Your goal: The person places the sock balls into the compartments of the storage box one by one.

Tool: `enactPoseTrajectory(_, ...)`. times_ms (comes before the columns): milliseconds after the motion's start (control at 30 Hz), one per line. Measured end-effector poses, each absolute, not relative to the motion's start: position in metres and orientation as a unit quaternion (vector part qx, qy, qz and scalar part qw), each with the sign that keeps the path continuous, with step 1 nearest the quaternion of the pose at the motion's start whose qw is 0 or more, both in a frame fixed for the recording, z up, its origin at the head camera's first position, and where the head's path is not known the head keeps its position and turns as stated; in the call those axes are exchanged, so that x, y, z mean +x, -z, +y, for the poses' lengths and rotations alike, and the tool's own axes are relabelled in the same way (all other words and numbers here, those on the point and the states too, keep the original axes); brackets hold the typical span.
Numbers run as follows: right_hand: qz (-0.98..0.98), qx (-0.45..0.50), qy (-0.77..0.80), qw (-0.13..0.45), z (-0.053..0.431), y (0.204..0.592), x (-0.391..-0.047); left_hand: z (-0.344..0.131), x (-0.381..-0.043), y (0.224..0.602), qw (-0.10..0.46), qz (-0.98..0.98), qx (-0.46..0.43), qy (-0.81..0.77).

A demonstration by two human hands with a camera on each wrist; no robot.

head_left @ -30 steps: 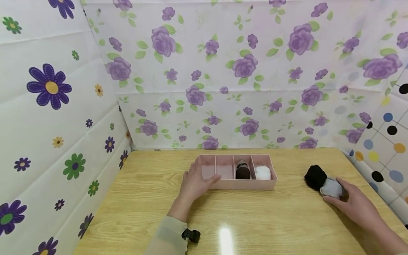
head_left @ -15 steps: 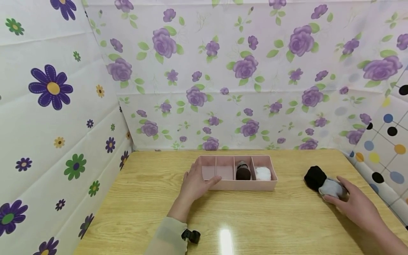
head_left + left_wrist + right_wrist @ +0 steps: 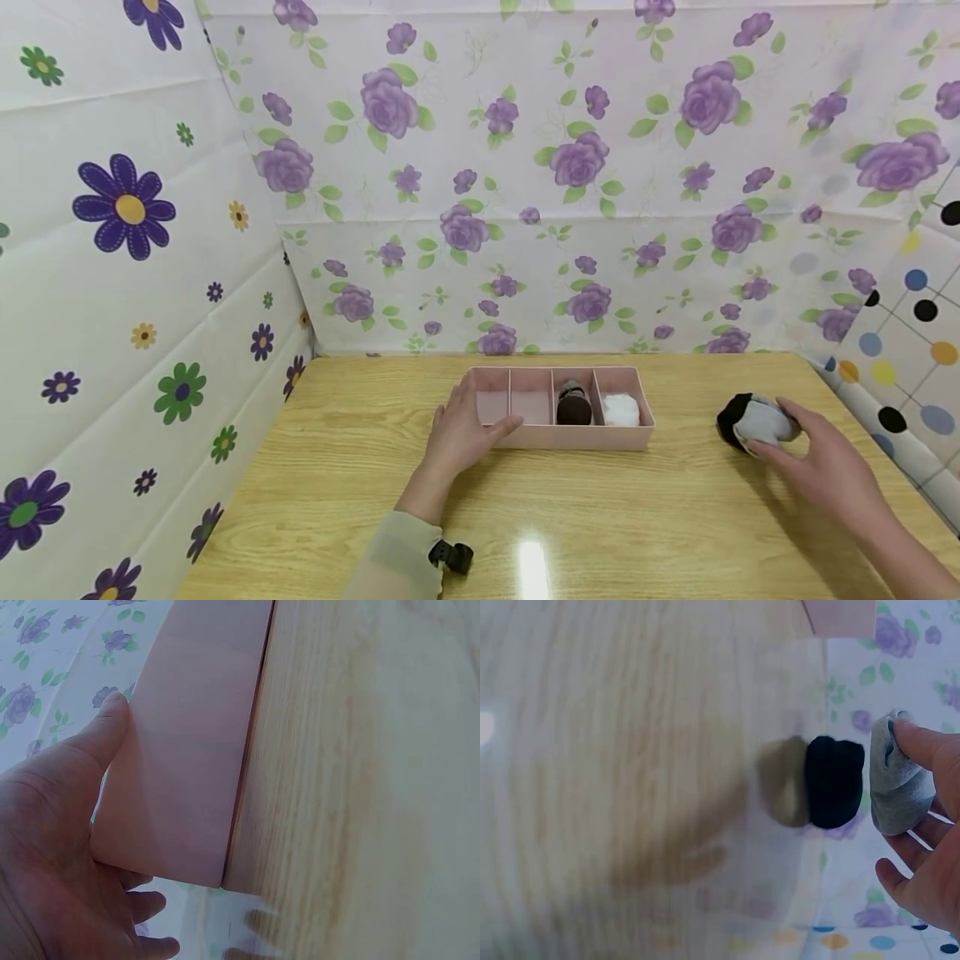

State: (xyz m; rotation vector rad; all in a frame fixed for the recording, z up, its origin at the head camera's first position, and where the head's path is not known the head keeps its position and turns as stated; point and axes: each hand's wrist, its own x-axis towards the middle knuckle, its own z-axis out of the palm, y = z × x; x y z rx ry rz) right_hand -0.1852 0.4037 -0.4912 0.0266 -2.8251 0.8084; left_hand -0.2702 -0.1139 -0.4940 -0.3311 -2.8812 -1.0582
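My right hand [image 3: 828, 467] pinches a rolled grey sock [image 3: 763, 423] between thumb and fingers. In the head view it overlaps a rolled black sock [image 3: 731, 419], while the right wrist view shows a narrow gap between the grey sock [image 3: 900, 780] and the black sock [image 3: 835, 782], which sits on the table. My left hand [image 3: 459, 433] rests on the left end of a pink divided box [image 3: 570, 437], its thumb along the front rim and its fingers, relaxed, by the end wall. A dark brown and grey rolled sock [image 3: 573, 407] and a white rolled sock [image 3: 621, 409] occupy the two right compartments.
The wooden table [image 3: 615, 517] backs onto a flowered cloth [image 3: 517, 183]. A daisy-patterned cloth [image 3: 142, 317] hangs at the left and a dotted cloth [image 3: 911, 333] at the right. Both left compartments [image 3: 530, 408] show their bare floor.
My right hand has moved the grey sock up and slightly left, so it now covers part of the black sock in the head view. My left hand stays at the box.
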Motion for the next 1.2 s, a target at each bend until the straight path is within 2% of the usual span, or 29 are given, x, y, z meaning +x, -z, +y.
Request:
enactPoseTrajectory(233,-0.955,0.03,-0.265,0.127,0.384,0.48,-0.192,-0.114,-0.271,0.494,0.029,-0.93,-0.105,0.351)
enactPoseTrajectory(1200,-0.939,0.094,-0.294,0.152,0.311,0.447,-0.216,-0.114,-0.272,0.494,0.025,-0.933,-0.101,0.345)
